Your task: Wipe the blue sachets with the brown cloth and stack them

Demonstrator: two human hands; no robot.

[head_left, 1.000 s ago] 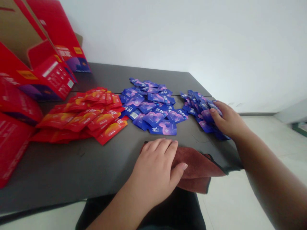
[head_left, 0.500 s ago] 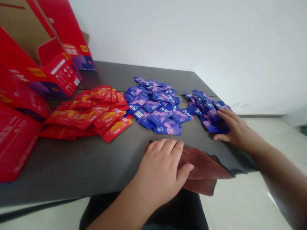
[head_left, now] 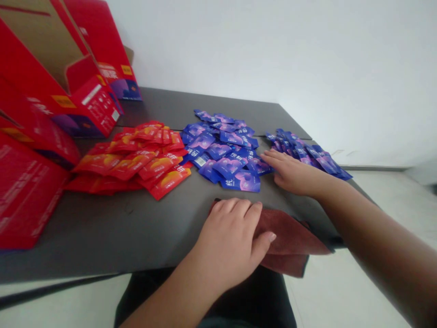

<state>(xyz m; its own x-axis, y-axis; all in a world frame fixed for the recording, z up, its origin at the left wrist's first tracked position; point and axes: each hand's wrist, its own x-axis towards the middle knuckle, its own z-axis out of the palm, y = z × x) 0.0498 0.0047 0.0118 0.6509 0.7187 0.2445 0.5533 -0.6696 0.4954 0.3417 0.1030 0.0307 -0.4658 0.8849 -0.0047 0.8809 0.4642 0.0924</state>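
Note:
My left hand (head_left: 227, 241) lies palm down on a folded brown cloth (head_left: 285, 232) at the table's front edge, fingers stretched out. The fingertips of my right hand (head_left: 290, 173) reach the right side of a loose pile of purple-blue sachets (head_left: 230, 157). Its fingers are extended, and I see nothing gripped in them. Behind that wrist, a narrower row of purple-blue sachets (head_left: 321, 157) overlaps along the right side, partly hidden by the hand. A heap of red-orange sachets (head_left: 134, 159) spreads left of the loose pile.
Red cartons stand along the left, including an open box (head_left: 97, 102), another carton (head_left: 124, 73) behind it and a red box (head_left: 27, 200) near the front. The grey table (head_left: 143, 228) meets a white wall at the back. Pale floor (head_left: 403, 196) shows on the right.
My right hand has moved left from the right-hand row of sachets to the edge of the loose purple-blue pile. My left hand stays on the cloth. The view has shifted slightly.

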